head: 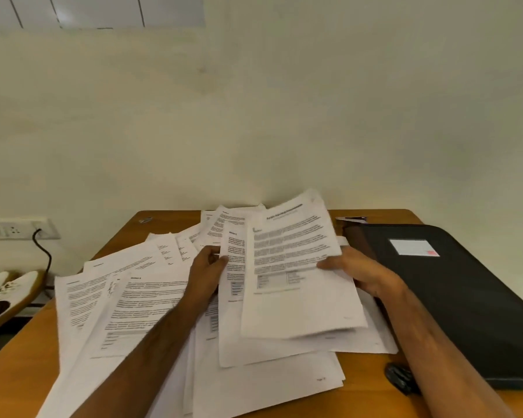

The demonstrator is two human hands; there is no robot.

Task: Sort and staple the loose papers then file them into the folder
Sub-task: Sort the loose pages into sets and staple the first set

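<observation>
Many loose printed papers point(127, 300) lie spread over the wooden table point(18, 357). My right hand point(360, 273) grips the right edge of a raised printed sheet point(296, 267), thumb on top. A second sheet point(234, 276) sits just behind it, with my left hand point(206, 273) pinching its left edge. A black folder point(453, 297) lies closed on the right side of the table, a white label on its cover. A small black stapler point(400, 377) rests by the table's front edge, partly hidden behind my right forearm.
The table stands against a pale wall. A small metal clip point(145, 219) lies at the far left corner, and a shiny metal object point(352, 219) sits behind the folder. Left of the table are a wall socket with a black cable point(43, 251) and white shoes point(3, 294).
</observation>
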